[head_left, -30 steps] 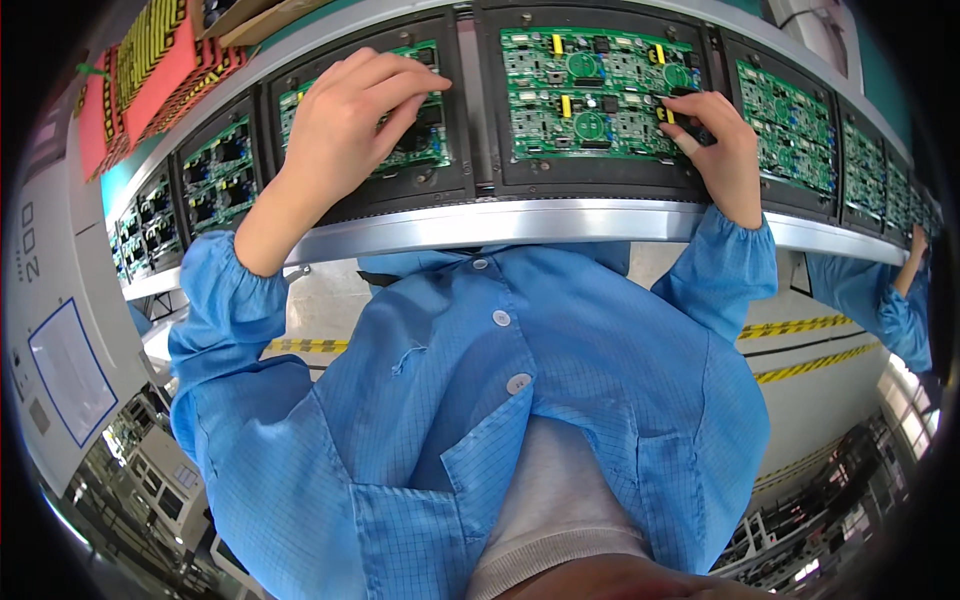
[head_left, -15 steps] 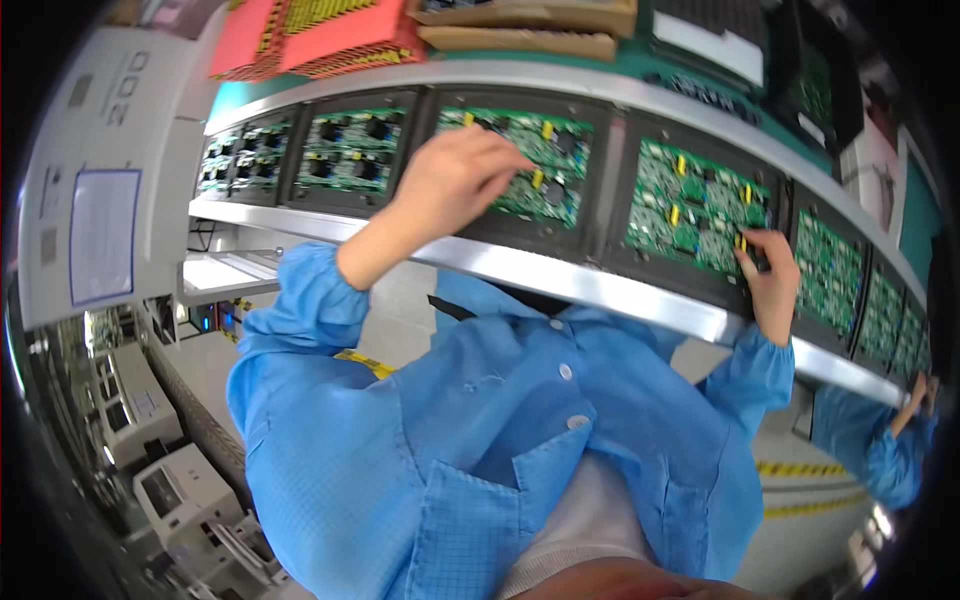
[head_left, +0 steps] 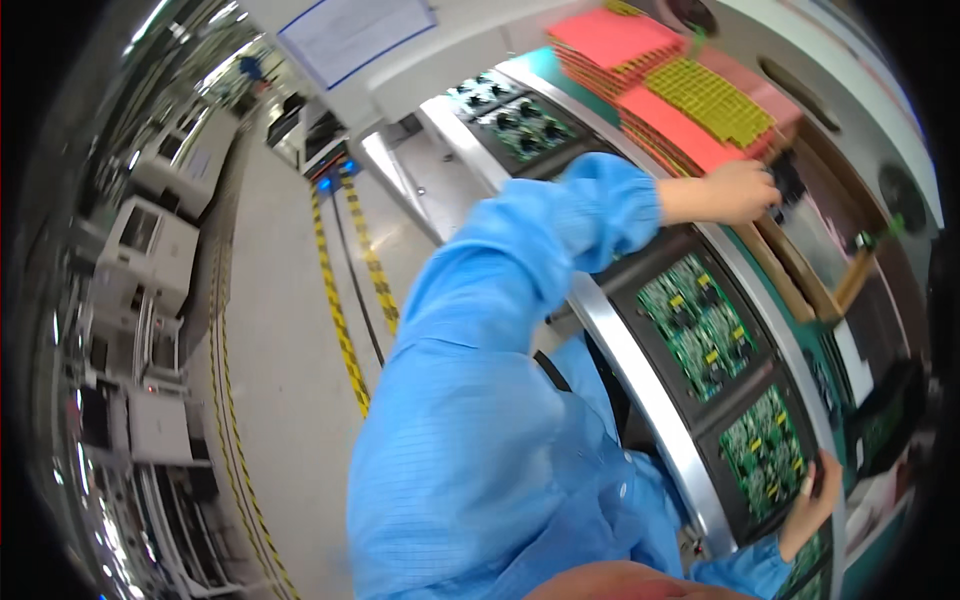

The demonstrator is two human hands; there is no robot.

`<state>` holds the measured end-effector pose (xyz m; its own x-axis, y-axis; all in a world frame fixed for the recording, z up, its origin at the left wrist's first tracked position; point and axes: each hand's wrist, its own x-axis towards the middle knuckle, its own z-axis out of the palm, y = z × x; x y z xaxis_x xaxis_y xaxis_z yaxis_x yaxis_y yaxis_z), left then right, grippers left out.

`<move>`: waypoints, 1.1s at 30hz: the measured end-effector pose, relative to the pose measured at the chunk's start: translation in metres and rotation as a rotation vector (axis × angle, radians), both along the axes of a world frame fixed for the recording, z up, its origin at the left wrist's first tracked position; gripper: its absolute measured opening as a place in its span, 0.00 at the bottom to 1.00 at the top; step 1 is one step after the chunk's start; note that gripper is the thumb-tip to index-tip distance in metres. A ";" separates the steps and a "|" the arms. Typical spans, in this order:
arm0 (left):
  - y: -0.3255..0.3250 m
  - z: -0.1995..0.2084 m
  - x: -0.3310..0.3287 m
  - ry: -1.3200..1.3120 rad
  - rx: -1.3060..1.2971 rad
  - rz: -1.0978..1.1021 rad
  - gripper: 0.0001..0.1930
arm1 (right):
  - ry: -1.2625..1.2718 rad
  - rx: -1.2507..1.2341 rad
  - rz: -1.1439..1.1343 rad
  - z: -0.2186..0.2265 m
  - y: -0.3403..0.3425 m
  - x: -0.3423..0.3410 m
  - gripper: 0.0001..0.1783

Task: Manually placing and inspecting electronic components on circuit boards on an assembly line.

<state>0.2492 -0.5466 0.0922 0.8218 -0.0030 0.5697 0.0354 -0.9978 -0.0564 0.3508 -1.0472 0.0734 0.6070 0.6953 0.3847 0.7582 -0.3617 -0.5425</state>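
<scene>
head: left hand (head_left: 742, 192) seemingly touching parts (head_left: 788, 180)

Left hand (head_left: 742, 192) at 2 o'clock is kinda blurry, can't tell if it's holding the black parts (head_left: 787, 182) there. Right hand (head_left: 812, 508) at 4: fingertip contact's too tiny to make out. Distant person (head_left: 251, 70) near 11's a smudge.

Circuit boards (head_left: 697, 325) in 1 row of trays (head_left: 664, 360) on the conveyor (head_left: 645, 400), cardboard box (head_left: 853, 284) to the right
</scene>
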 end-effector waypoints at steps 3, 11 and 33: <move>0.036 -0.005 0.041 0.128 0.114 0.168 0.10 | -0.108 -0.040 0.210 0.049 0.072 0.002 0.09; 0.048 -0.003 0.058 0.459 0.303 0.250 0.10 | -0.053 -0.077 0.346 0.027 0.330 0.077 0.14; 0.069 0.002 0.101 0.512 0.036 -0.266 0.20 | 0.412 0.202 0.365 -0.049 0.360 0.168 0.22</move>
